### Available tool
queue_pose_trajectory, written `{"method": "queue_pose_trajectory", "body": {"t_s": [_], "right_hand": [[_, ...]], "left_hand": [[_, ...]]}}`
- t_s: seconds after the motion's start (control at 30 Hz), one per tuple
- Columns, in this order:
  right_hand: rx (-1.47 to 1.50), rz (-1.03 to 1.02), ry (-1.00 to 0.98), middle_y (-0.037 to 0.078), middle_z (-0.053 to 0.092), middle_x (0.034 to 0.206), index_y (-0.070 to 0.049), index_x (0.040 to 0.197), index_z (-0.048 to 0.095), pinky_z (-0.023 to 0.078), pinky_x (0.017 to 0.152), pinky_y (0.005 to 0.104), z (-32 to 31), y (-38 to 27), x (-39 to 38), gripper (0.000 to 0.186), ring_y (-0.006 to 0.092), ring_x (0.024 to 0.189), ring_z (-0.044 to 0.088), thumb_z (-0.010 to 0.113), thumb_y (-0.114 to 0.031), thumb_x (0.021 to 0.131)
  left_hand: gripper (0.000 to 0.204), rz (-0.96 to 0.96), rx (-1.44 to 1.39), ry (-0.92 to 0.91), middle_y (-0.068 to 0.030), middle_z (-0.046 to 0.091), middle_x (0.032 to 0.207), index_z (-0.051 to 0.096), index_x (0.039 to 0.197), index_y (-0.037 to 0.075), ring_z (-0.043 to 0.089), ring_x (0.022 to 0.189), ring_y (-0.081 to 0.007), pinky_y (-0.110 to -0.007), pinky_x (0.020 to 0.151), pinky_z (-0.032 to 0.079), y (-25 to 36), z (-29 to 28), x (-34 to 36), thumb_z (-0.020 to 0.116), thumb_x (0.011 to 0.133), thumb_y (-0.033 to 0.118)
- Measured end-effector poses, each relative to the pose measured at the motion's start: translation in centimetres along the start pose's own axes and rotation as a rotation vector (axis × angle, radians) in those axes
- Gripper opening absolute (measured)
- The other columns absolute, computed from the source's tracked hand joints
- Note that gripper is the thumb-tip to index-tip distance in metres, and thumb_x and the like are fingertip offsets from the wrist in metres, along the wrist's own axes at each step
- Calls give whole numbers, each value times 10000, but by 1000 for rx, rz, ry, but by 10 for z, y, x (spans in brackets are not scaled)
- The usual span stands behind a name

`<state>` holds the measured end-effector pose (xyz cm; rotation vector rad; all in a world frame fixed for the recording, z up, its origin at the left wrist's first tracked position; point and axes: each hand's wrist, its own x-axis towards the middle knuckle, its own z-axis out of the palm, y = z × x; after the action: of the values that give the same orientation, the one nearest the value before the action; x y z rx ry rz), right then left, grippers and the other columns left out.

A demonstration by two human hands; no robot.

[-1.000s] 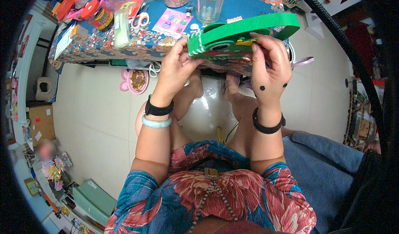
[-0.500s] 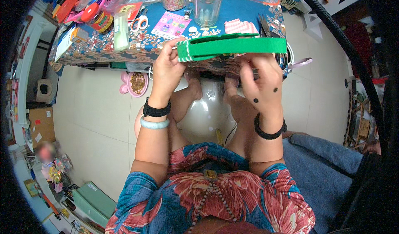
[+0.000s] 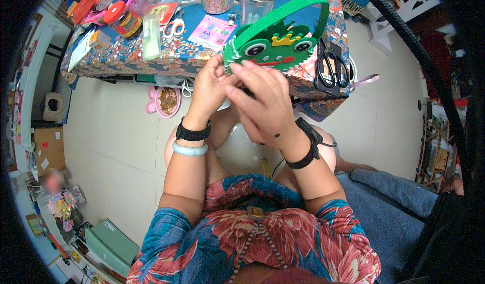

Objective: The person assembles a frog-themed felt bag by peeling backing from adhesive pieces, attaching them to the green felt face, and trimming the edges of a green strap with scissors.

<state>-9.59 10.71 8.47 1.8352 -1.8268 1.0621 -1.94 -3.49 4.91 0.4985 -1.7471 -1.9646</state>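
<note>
A green felt frog bag (image 3: 282,52) is held up at the table's near edge. It has large eyes, a yellow crown, a red mouth and an arched green handle (image 3: 288,12). White stitches run along its left side. My left hand (image 3: 208,89) pinches the bag's lower left edge, thumb and fingers closed on it. My right hand (image 3: 265,97) reaches across to the same edge, its fingers stretched out and the thumb apart from them. Those fingertips lie by the stitching, close to the left hand. No needle or thread can be made out.
On the blue floral tablecloth (image 3: 113,56) are orange-handled scissors (image 3: 174,28), a pink picture card (image 3: 211,30), a red-lidded jar (image 3: 123,19) and a glass pitcher (image 3: 252,6). Black scissors (image 3: 331,69) lie at the right corner. A pink bowl (image 3: 166,102) stands on the floor.
The bag has turned and tipped so its frog face shows, with the handle standing up. My right hand has moved from the bag's right end to its left edge, beside my left hand.
</note>
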Motion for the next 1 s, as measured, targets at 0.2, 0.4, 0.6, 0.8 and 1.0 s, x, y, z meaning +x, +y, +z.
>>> {"method": "queue_pose_trajectory", "body": {"t_s": [0.2, 0.4, 0.6, 0.8, 1.0], "right_hand": [[-182, 200, 373, 214, 490, 1225, -48, 1177, 549, 343, 909, 425, -10, 20, 2, 457, 314, 1078, 490, 581, -68, 721], [-249, 230, 340, 197, 571, 1033, 9, 1201, 523, 404, 756, 375, -26, 34, 9, 465, 312, 860, 533, 555, 2, 737], [-157, 434, 361, 187, 496, 1244, 5, 1220, 507, 267, 1042, 415, -32, 45, 5, 443, 330, 1217, 408, 552, -24, 781], [358, 806, 485, 145, 510, 1244, 44, 1224, 494, 355, 989, 325, -39, 64, -1, 387, 220, 1147, 483, 548, -88, 864], [946, 974, 482, 79, 621, 1038, 41, 1156, 551, 448, 838, 244, -48, 77, -9, 340, 122, 932, 576, 478, -211, 940]], "left_hand": [[419, -73, -75, -5, -78, 605, 1032, 432, 1189, -26, 604, 844, -108, -217, 676, 530, -7, -3, 2, 627, 819, -11], [421, -169, 62, -25, -78, 609, 1022, 435, 1192, -32, 604, 837, -109, -219, 671, 535, -13, -9, 1, 631, 821, -1], [409, -169, 45, -42, -75, 608, 1033, 442, 1193, -29, 602, 855, -109, -223, 677, 539, -13, -9, 0, 624, 828, 5], [386, -220, -94, -121, -64, 618, 950, 461, 1176, -29, 601, 795, -102, -222, 651, 532, -3, 0, -1, 630, 836, 39], [348, -224, -91, -161, -55, 594, 1038, 482, 1187, 15, 586, 885, -102, -247, 701, 533, -5, -1, -5, 587, 889, 161]]}}
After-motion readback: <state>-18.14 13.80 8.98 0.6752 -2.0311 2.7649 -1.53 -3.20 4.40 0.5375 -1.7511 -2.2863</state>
